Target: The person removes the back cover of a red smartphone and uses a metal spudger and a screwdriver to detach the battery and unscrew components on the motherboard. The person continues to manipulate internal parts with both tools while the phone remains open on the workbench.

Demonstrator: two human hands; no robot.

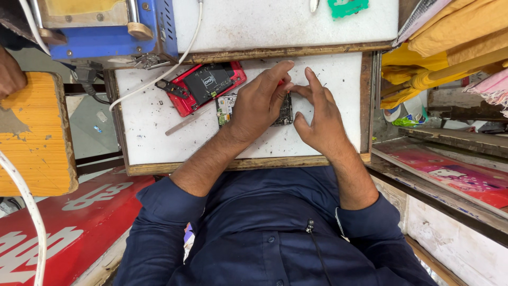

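My left hand point(259, 103) rests on a bare green and black circuit board point(226, 106) lying on the white work board point(153, 127), covering most of it. My right hand point(320, 116) sits just to the right, its thumb and forefinger meeting the left fingertips over the board's upper right corner, where a small red item shows between the fingers. An opened red phone body point(206, 85) with a black battery lies just beyond the circuit board to the left, with black tweezers point(172, 87) on its left end.
A thin metal strip point(185, 123) lies left of the circuit board. A white cable point(159, 74) runs across the board to a blue machine point(114, 32) at the back left. A wooden stool top point(32, 137) stands left; yellow cloth point(450, 37) is piled right.
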